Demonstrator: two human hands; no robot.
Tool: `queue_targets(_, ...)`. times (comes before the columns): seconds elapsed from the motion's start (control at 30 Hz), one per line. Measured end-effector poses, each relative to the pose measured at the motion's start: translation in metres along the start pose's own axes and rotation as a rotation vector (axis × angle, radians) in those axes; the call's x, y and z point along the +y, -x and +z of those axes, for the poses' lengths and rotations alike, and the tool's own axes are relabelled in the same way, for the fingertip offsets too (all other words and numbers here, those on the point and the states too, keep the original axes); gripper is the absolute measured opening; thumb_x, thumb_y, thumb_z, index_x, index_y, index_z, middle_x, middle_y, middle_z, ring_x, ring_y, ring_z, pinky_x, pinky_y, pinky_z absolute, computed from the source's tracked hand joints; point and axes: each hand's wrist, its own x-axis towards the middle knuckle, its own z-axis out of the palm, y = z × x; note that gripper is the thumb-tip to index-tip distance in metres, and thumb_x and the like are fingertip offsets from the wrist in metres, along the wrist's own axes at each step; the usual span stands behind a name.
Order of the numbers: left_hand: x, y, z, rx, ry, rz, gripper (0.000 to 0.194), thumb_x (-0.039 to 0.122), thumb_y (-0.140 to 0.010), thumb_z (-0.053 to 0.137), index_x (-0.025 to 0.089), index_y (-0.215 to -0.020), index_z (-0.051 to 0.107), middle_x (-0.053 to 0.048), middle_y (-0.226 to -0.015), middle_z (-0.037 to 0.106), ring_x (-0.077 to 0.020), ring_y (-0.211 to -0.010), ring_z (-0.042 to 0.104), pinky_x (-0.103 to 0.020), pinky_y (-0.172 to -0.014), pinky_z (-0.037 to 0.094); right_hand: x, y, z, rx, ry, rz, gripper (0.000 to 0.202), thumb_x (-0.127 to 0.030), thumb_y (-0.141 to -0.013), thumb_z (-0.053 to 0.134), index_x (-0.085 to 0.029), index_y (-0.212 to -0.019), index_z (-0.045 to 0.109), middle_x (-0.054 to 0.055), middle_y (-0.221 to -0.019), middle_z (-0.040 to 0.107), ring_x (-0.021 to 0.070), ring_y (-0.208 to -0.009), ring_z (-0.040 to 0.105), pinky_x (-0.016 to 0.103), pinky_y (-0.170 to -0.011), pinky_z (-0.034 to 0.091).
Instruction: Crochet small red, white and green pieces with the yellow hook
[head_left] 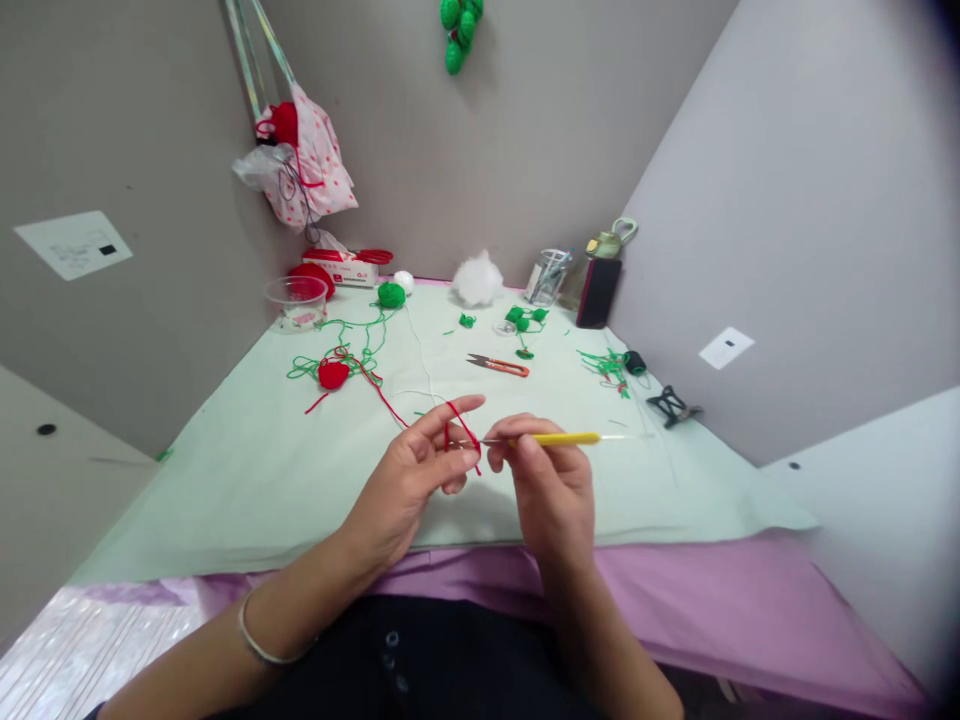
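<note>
Red yarn [466, 424] loops over the raised index finger of my left hand [420, 465], whose thumb pinches it against the other fingers. From there the strand runs back to a small red yarn ball [333, 374] on the table. My right hand [546, 480] grips a crochet hook [566, 438] by its yellow handle, closed like a pen hold. The hook's metal shaft points left and meets the red yarn at my left fingertips. Just how the yarn wraps the hook tip is too small to make out.
Orange-handled thread snips [499, 365] lie beyond my hands. Around them are a green yarn ball [391, 294], tangled green yarn [367, 350], white stuffing [478, 279], green crocheted pieces [527, 319], a clear tub [296, 303] and a phone [598, 293]. Grey walls [555, 150] enclose the table.
</note>
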Motion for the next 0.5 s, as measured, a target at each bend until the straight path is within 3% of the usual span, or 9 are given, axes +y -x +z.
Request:
queue_targets(0.17,-0.0011,0.0024,0.0004,0.029,-0.101,0.049,0.057,0.022,-0.078,0.087,0.025,-0.133,0.074,0.002,-0.081,0.061,-0.0118,-0.072,0.048,-0.025,-0.065,0.038,0.0041,0.0044,0.0013,-0.035,0.136,-0.039,0.016,-0.031,-0.101,0.065,-0.027,-0.104,0.080,0.004,-0.096,0.078,0.0154,-0.074,0.064,0.032,-0.068,0.054)
queue_targets(0.37,0.0009,0.0010,0.0004,0.035,-0.109,0.036,0.043,0.031,-0.086,0.083,0.024,-0.128,0.077,0.002,-0.080,0.059,-0.0094,-0.068,0.048,-0.027,-0.074,0.041,0.0004,0.0037,0.0005,-0.035,0.169,-0.076,0.016,-0.027,-0.102,0.063,-0.026,-0.104,0.079,0.003,-0.094,0.077,0.0142,-0.072,0.066,0.030,-0.067,0.054)
queue_targets(0.5,-0.0044,-0.0014,0.0033,0.100,-0.052,0.046,0.052,0.026,-0.077,0.090,0.022,-0.127,0.076,0.002,-0.081,0.063,-0.0082,-0.065,0.046,-0.024,-0.066,0.038,0.0034,0.0087,0.0052,-0.050,0.393,-0.271,0.023,-0.017,-0.100,0.061,-0.028,-0.111,0.078,0.005,-0.099,0.077,0.0183,-0.085,0.071,0.033,-0.071,0.059)
